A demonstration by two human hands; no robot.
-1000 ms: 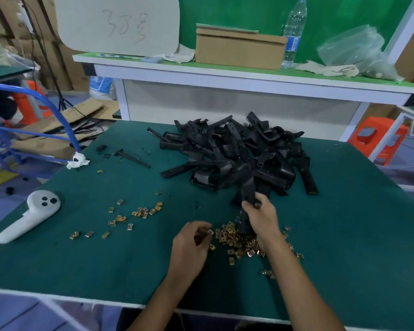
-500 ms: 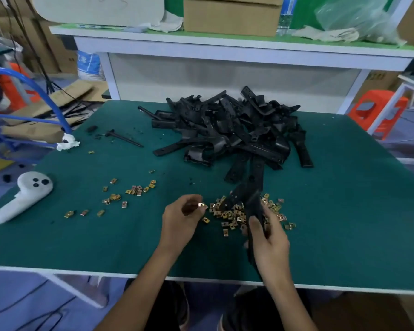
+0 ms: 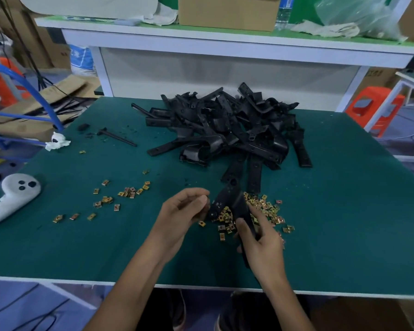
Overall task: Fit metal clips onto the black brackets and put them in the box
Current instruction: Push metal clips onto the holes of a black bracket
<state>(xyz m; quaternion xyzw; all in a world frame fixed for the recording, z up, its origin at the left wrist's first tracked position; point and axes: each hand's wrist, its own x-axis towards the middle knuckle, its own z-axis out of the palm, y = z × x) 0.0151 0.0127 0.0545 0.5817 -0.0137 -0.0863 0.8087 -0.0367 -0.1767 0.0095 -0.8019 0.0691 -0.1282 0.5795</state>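
Bracket [image 3: 236, 199], black, held just above the near clip heap [image 3: 268, 209]. The right hand [image 3: 261, 244] grips its lower end, fingers curled round it. The left hand [image 3: 179, 216] has thumb and fingertips pressed together at the upper end; whether they pinch a clip cannot be told. Behind is the bracket pile [image 3: 225, 130] on the green table [image 3: 344, 223]. At left are scattered clips [image 3: 129, 192] and a white controller [image 3: 14, 194].

Lower centre, the right hand [image 3: 263, 247] grips a black bracket [image 3: 234, 201], its top just beside the curled left hand [image 3: 179, 216] (contents hidden). Metal clips [image 3: 268, 209] lie beneath; the bracket pile [image 3: 225, 130] sits above.
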